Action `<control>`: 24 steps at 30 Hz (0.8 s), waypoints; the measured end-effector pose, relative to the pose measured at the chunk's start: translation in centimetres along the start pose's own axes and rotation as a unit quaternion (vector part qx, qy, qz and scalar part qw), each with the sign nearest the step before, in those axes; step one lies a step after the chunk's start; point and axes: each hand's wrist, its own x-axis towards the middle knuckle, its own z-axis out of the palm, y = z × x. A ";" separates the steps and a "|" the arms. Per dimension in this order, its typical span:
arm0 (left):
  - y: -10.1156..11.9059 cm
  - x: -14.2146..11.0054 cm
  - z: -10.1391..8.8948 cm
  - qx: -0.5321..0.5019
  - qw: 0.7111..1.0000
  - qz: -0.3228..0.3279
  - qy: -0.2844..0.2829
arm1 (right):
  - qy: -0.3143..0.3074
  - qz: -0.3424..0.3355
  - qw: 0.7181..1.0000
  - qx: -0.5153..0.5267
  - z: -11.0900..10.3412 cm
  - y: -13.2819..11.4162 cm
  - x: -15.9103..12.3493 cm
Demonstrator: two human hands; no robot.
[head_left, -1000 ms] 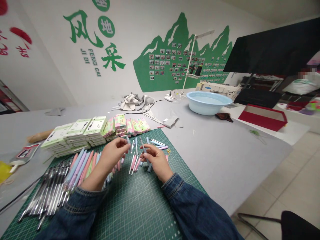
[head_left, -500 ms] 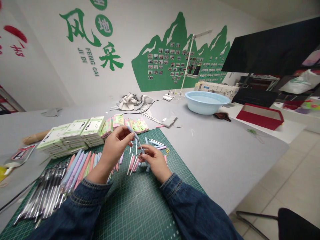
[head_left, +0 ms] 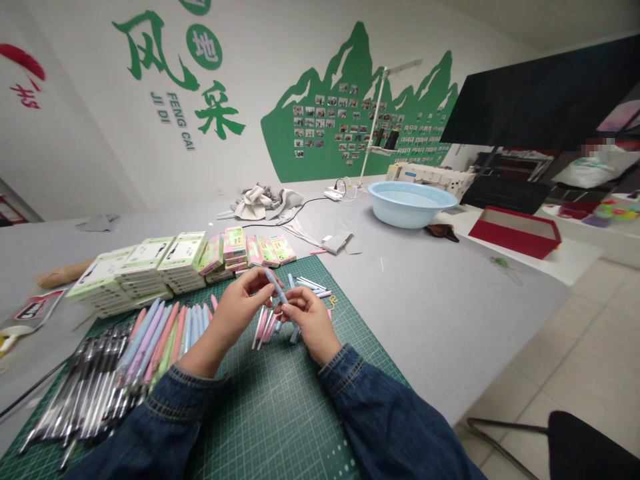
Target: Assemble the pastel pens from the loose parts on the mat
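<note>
Pale blue plastic, the pen barrel (head_left: 277, 288) sits pinched between both hands above the green cutting mat (head_left: 280, 413). Its long axis runs on a slant: the upper end points up and away toward the left hand's fingertips, the lower end down toward the right hand's fingers. The left hand (head_left: 240, 303) closes thumb and forefinger on the upper end; the right hand (head_left: 313, 320) closes its fingertips on the lower part, so both hands are narrowed onto the same barrel. Whether a refill is inside it cannot be told.

Directly beneath and between the hands lies a loose scatter of pink and blue pen parts (head_left: 267, 327) on the mat, some partly hidden by the right hand. Just beyond the right hand's fingertips rest a few more thin pieces (head_left: 313, 285) in blue, white and pink. To the left of the left forearm, a row of pastel pen barrels (head_left: 160, 337) lies side by side, and further left a bundle of clear refills with dark tips (head_left: 85, 393). Beyond the left hand stand stacks of pale green boxes (head_left: 145, 263) and smaller pink and green packs (head_left: 250, 250). Well beyond the right hand, on the grey table (head_left: 440, 300), stands a light blue basin (head_left: 411, 203), and a red box (head_left: 515, 230) farther to the right.
</note>
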 end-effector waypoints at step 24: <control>-1.5 -0.6 0.1 -0.176 0.983 -0.041 0.038 | -0.066 0.109 0.989 0.082 0.7 -0.6 -0.8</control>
